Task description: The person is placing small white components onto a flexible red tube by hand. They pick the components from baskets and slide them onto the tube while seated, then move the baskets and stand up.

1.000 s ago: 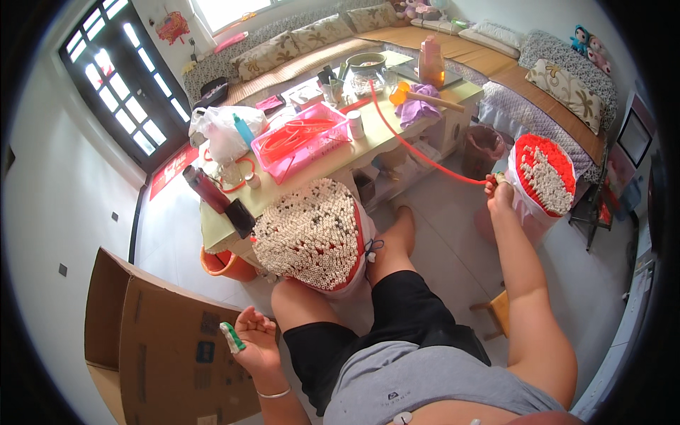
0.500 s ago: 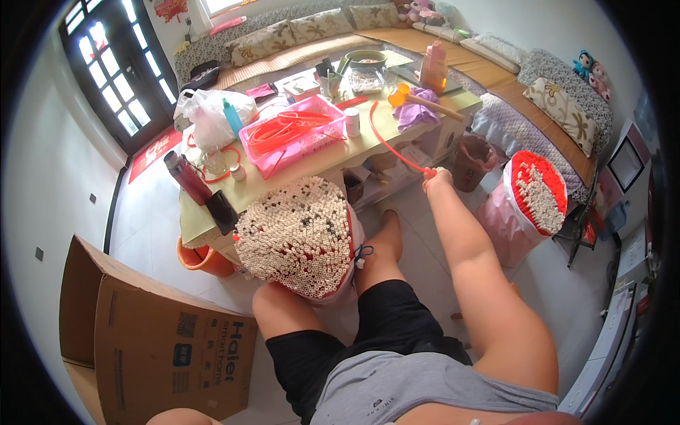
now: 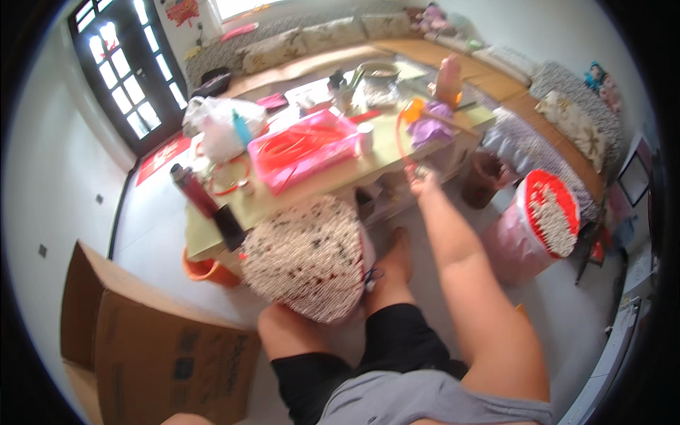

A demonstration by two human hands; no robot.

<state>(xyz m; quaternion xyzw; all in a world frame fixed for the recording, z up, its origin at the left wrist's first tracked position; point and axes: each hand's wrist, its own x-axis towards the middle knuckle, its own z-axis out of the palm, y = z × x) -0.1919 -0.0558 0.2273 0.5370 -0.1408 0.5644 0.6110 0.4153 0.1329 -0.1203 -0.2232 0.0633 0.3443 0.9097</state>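
Note:
My right hand (image 3: 423, 180) reaches forward beside the table's front edge, its fingers closed on the end of a thin red tube (image 3: 401, 134). From there the tube arcs up over the tabletop toward an orange-headed mallet (image 3: 413, 110). Between my knees stands a bag packed with many short pieces, their pale round ends (image 3: 304, 255) facing up, with dark and red spots among them. On the table, a pink basket (image 3: 312, 178) holds coils of red tubing (image 3: 304, 145). My left hand is out of sight; only a bit of skin shows at the lower left edge.
A second bag (image 3: 520, 244) of red and white pieces stands at the right, near a brown bin (image 3: 483, 180). At left are a cardboard box (image 3: 170, 347) and an orange bucket (image 3: 212, 273). A thermos (image 3: 193, 190), white plastic bag (image 3: 223, 131) and purple cloth (image 3: 431, 131) lie on the table.
My right hand has moved left and closer to the table, and the red tube now bends more steeply. The whole view has shifted slightly and is blurred.

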